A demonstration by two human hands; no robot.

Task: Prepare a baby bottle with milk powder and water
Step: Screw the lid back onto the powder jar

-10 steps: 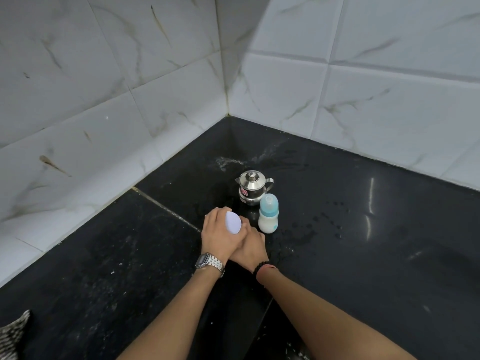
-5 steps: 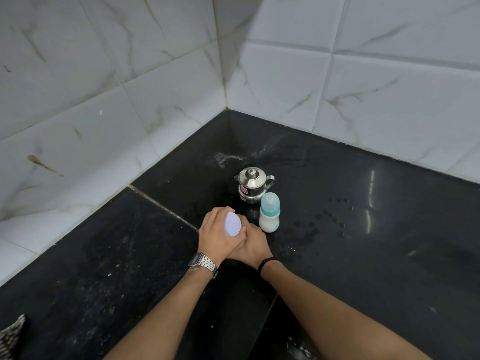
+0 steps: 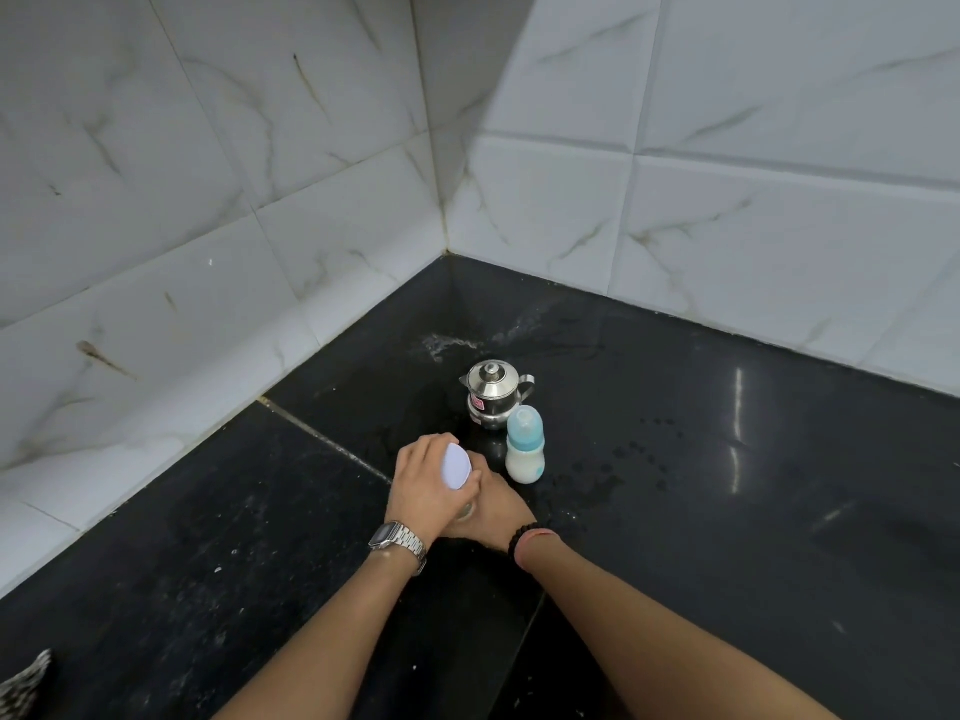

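Steel kettle [image 3: 493, 391] stands near the counter's back corner, the baby bottle [image 3: 525, 445] just in front of it, capped and holding white liquid, so likely already mixed. Nearer than the bottle, left hand [image 3: 431, 485] curls over a pale lid [image 3: 455, 467]; right hand [image 3: 496, 509] wraps the container beneath, mostly hidden, probably steadying it to close.

Single view, head-worn, wide-angle. Looks forward and down from above onto black tabletop [image 3: 727, 511] where two tiled walls [image 3: 260, 200] meet in corner. Corner sits upper centre of frame. Both forearms enter from bottom edge; hands near centre, close to camera. Wall lines bend toward frame edges. No second view.
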